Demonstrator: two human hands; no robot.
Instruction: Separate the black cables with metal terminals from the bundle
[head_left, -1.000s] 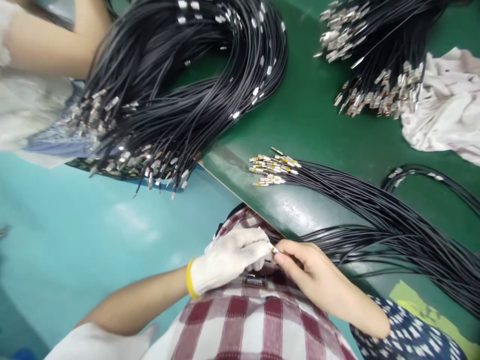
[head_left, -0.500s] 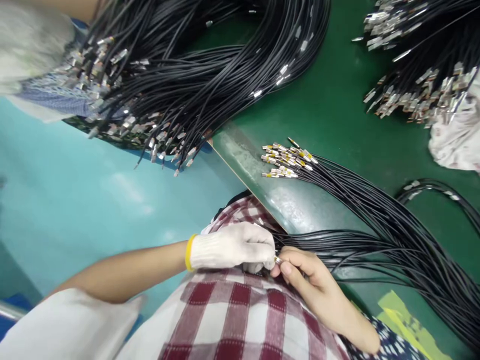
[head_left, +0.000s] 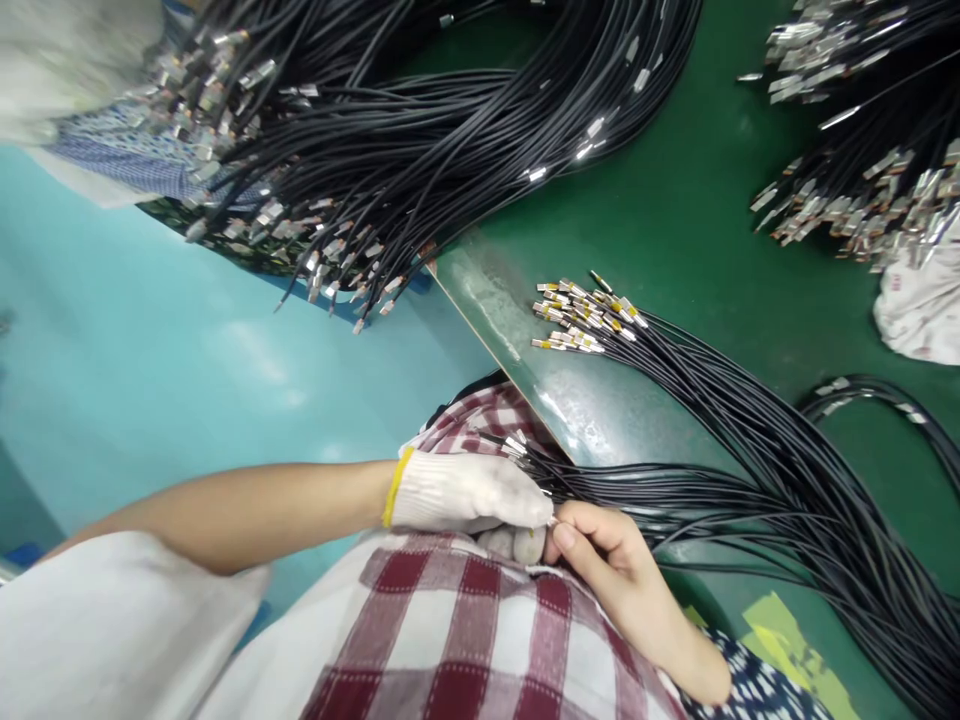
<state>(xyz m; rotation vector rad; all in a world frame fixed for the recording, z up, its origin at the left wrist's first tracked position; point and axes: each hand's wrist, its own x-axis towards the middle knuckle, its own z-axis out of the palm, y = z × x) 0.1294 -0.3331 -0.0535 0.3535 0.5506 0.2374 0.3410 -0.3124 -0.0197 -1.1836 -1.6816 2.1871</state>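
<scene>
My left hand (head_left: 469, 493), in a white knit glove with a yellow cuff, is closed on the metal-tipped end of a thin black cable (head_left: 551, 521) over my checked shirt. My bare right hand (head_left: 611, 565) pinches the same tip from the other side, thumb and forefinger together. Both hands meet at the edge of the green table (head_left: 675, 230). A bundle of black cables (head_left: 720, 480) runs from my hands across the table to the right. Beyond it a fan of cables with gold and silver terminals (head_left: 581, 315) lies on the table.
A large coil of black cables with silver terminals (head_left: 390, 140) hangs over the table's far left corner, next to another person's pale clothing (head_left: 60, 60). More terminal-tipped bundles (head_left: 855, 200) and a white cloth (head_left: 922, 310) lie at the right. The teal floor (head_left: 150, 350) shows at the left.
The view has shifted, so the table and cables sit higher and further right. My two hands stay pinched together on the cable tip and have drawn slightly lower toward my shirt.
</scene>
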